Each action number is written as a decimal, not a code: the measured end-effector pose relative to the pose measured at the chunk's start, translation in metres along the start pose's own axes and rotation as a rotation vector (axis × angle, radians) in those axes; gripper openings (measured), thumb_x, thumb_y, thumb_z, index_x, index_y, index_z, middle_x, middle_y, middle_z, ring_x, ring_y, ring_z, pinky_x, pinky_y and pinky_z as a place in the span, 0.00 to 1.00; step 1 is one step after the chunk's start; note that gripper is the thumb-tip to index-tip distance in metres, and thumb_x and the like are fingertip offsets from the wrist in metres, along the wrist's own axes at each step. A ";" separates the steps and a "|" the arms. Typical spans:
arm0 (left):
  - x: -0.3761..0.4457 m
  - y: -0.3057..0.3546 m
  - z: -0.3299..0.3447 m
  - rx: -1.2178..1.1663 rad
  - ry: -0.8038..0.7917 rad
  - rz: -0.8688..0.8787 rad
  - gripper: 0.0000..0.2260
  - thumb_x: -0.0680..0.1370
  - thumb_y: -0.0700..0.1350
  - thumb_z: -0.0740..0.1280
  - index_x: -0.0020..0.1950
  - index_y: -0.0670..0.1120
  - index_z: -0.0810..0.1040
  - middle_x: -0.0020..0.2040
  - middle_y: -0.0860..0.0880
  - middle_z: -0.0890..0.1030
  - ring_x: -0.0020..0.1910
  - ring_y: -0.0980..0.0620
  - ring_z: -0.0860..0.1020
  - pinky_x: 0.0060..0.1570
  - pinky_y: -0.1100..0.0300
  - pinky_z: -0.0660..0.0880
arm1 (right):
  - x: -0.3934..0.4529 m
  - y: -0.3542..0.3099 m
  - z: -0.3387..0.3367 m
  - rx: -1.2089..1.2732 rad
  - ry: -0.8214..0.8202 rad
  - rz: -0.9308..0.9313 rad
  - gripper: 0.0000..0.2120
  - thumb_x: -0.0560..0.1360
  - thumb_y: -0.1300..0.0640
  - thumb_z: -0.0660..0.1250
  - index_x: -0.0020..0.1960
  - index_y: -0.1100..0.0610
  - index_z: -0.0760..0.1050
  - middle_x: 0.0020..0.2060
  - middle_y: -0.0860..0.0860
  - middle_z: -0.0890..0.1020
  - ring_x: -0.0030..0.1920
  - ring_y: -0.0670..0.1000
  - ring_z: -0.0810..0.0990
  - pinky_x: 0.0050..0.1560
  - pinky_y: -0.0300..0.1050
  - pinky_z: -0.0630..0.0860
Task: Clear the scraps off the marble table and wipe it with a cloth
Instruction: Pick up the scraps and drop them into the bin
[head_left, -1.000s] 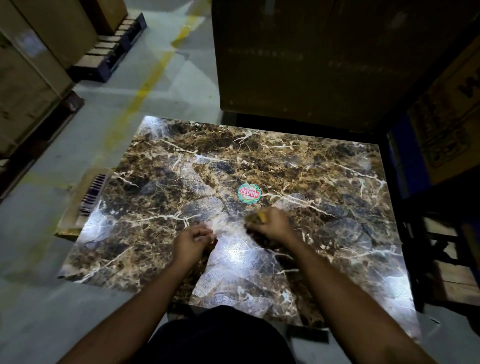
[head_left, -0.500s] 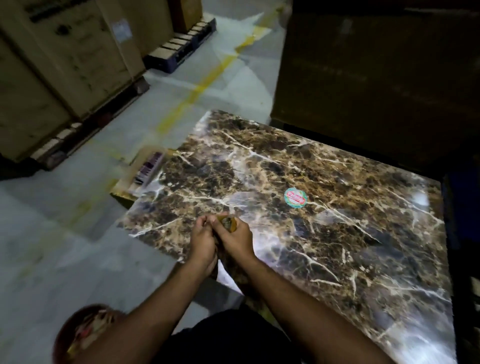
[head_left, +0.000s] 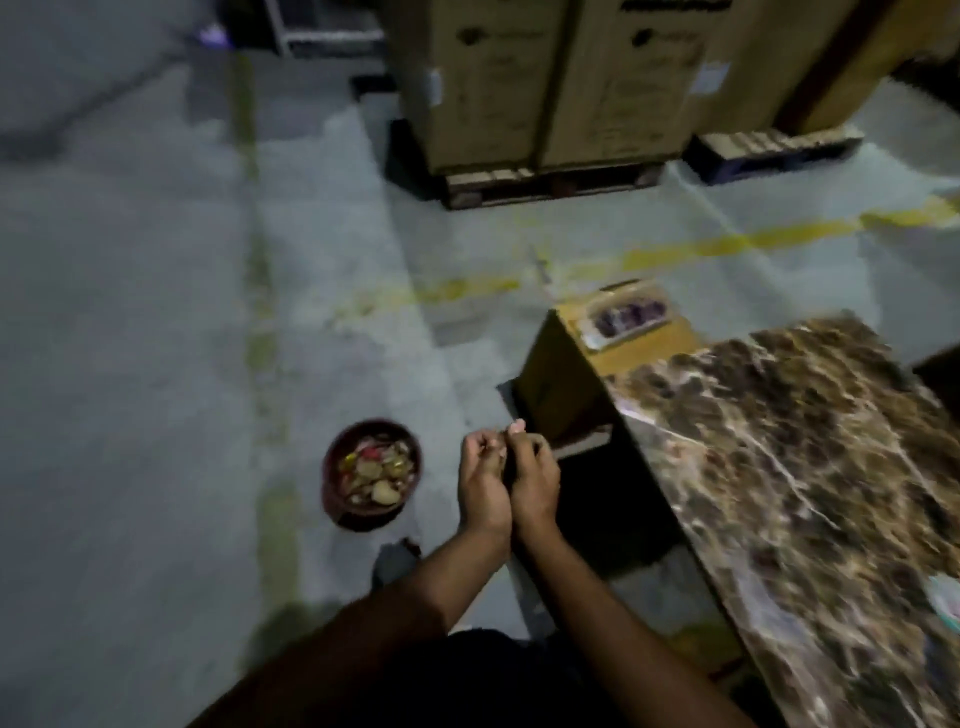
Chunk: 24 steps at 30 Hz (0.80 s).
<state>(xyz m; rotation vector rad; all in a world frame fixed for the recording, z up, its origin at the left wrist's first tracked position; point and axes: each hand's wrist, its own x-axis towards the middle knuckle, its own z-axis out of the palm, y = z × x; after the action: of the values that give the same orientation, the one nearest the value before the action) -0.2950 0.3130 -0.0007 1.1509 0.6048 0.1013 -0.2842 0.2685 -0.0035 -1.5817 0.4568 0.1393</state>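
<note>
My left hand (head_left: 483, 483) and my right hand (head_left: 532, 478) are pressed side by side with curled fingers, held over the floor just left of the marble table (head_left: 805, 467). They cup scraps between them, which the fingers mostly hide. A round dark red bin (head_left: 332, 501) stands on the floor to the left of my hands and holds several colourful scraps (head_left: 374, 467). A round sticker (head_left: 945, 603) shows at the table's right edge. The view is blurred, and no cloth is in view.
A low cardboard box (head_left: 561, 374) with a packet (head_left: 628, 314) on top stands against the table's far left corner. Tall cartons on pallets (head_left: 545, 88) stand behind. A yellow line (head_left: 727, 244) crosses the grey concrete floor. A small dark object (head_left: 395, 561) lies near the bin.
My hands came together over the table, then moved left off its edge toward the bin. The view swung left, so the bin and the floor now fill it.
</note>
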 end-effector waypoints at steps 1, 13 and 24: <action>0.009 0.006 -0.029 -0.043 0.051 -0.009 0.03 0.83 0.38 0.61 0.50 0.41 0.71 0.41 0.48 0.77 0.42 0.53 0.77 0.46 0.58 0.74 | -0.010 0.006 0.027 -0.007 -0.063 0.005 0.10 0.82 0.59 0.65 0.44 0.62 0.77 0.38 0.55 0.82 0.38 0.44 0.80 0.42 0.40 0.75; 0.132 -0.064 -0.182 0.023 0.566 -0.155 0.04 0.81 0.43 0.64 0.47 0.50 0.75 0.45 0.51 0.81 0.45 0.54 0.79 0.49 0.59 0.74 | 0.046 0.139 0.187 -0.333 -0.435 0.035 0.06 0.82 0.59 0.66 0.49 0.61 0.77 0.41 0.53 0.83 0.43 0.47 0.81 0.47 0.47 0.77; 0.343 -0.256 -0.284 0.153 0.691 -0.324 0.07 0.73 0.54 0.67 0.47 0.55 0.80 0.51 0.46 0.84 0.52 0.46 0.82 0.56 0.48 0.79 | 0.255 0.370 0.285 -0.501 -0.690 0.261 0.24 0.71 0.30 0.61 0.54 0.48 0.78 0.57 0.54 0.81 0.61 0.55 0.79 0.69 0.61 0.71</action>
<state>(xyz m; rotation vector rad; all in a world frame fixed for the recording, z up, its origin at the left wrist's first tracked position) -0.2076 0.5684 -0.4376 1.1424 1.4239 0.1792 -0.1354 0.4969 -0.4606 -1.8197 0.0753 1.0291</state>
